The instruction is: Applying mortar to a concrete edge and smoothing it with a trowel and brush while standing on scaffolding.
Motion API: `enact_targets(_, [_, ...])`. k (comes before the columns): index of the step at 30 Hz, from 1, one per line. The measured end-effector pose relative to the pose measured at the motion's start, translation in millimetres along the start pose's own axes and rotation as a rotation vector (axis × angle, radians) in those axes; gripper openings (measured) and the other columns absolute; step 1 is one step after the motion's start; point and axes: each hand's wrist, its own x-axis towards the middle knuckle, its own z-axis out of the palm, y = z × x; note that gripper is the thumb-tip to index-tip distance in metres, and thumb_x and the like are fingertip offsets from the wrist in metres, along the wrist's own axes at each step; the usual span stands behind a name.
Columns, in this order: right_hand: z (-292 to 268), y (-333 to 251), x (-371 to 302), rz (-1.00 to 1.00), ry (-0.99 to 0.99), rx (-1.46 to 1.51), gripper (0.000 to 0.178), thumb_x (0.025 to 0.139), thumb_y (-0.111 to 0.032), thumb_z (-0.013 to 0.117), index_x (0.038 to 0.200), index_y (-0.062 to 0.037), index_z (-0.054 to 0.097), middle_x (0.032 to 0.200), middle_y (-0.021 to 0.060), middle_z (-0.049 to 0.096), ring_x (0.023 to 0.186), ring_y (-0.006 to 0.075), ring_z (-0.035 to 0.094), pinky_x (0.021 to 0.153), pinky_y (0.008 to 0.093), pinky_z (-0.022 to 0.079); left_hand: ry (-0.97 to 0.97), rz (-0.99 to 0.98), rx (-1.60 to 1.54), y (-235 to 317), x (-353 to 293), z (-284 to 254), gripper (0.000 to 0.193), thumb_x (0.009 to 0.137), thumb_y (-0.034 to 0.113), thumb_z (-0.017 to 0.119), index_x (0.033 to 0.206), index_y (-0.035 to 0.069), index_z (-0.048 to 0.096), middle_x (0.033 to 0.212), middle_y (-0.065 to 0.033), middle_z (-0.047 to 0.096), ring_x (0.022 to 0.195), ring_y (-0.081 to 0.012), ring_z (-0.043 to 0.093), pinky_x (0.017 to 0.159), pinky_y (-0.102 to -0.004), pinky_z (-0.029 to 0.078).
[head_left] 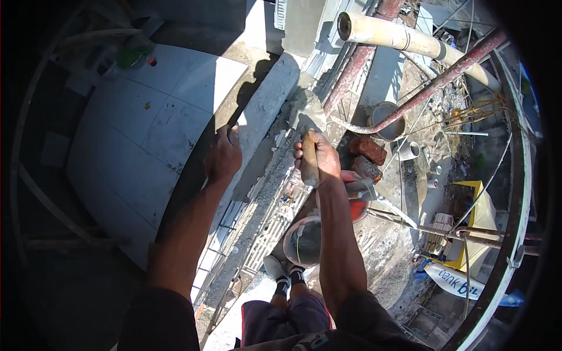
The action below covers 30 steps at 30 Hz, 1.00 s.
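At frame centre, we see the right hand (317, 158) with its fingers wrapped tight round the wooden handle of a steel plastering trowel (308, 120), whose grey mortar-smeared blade points up the frame and lies against the top end of the long grey cement ledge (266, 111). Left of centre, the left hand (222, 157) rests on the ledge's edge, fingers curled over it in a loose grip, holding nothing else. Wet mortar looks heaped just under the blade, touching it.

Below the right forearm sits a round metal pan with grey mortar (302, 241), close to the person's feet in grey socks (284, 274). An orange-red bowl-shaped object (358, 207) peeks out right of the wrist; we cannot tell what it holds. Two red bricks (367, 155) lie just right of the trowel hand. A rusty red steel pipe (433, 85) and a pale bamboo pole (410, 41) cross the upper right. White tiled floor (146, 128) fills the left, far below.

We judge the step in hand is spreading or smoothing mortar on the ledge top, mid-stroke. Next move, in our judgement, calls for a flat blade angle, even pressure along the ledge, and the left hand steadying the body since the drop on the left looks steep.
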Motion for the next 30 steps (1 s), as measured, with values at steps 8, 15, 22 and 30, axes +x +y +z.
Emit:
enact_targets(8, [-8.5, 17.5, -0.7, 0.022, -0.012, -0.311, 0.028, 0.098, -0.033, 0.056, 0.107, -0.0072, 0.049, 0.076, 0.0110, 0.060, 0.056, 0.0193, 0.060, 0.046, 0.0337, 0.051, -0.014, -0.019, -0.007, 4.4, 0.1, -3.1, 0.047, 0.102, 0.048, 0.038, 0.129, 0.014, 0.056, 0.122, -0.0190, 0.064, 0.111, -0.0414, 0.061, 0.092, -0.0513, 0.049])
enact_targets(15, [19.1, 63.9, -49.5, 0.074, 0.060, -0.348, 0.025, 0.100, -0.031, 0.050, 0.104, -0.0071, 0.046, 0.074, 0.0081, 0.060, 0.052, 0.0162, 0.060, 0.044, 0.0307, 0.051, -0.001, -0.018, -0.030, -2.2, 3.0, 0.6, 0.049, 0.102, 0.049, 0.036, 0.130, 0.014, 0.055, 0.123, -0.0190, 0.064, 0.112, -0.0414, 0.061, 0.093, -0.0504, 0.048])
enact_targets(22, [18.9, 109.6, -99.1, 0.146, 0.018, -0.346, 0.033, 0.102, -0.033, 0.047, 0.112, -0.0022, 0.040, 0.080, 0.0126, 0.058, 0.054, 0.0191, 0.060, 0.046, 0.0340, 0.052, -0.084, -0.038, 0.024, 6.8, 1.1, -8.3, 0.049, 0.103, 0.047, 0.033, 0.131, 0.012, 0.052, 0.124, -0.0202, 0.063, 0.112, -0.0429, 0.060, 0.093, -0.0508, 0.047])
enact_targets(30, [8.6, 61.0, -104.6, 0.082, -0.001, -0.362, 0.037, 0.101, -0.036, 0.048, 0.114, -0.0007, 0.044, 0.080, 0.0107, 0.059, 0.056, 0.0181, 0.061, 0.049, 0.0337, 0.052, -0.045, 0.043, -0.038, 0.6, 0.9, -4.4, 0.049, 0.104, 0.044, 0.033, 0.130, 0.008, 0.054, 0.124, -0.0217, 0.063, 0.111, -0.0432, 0.060, 0.092, -0.0495, 0.047])
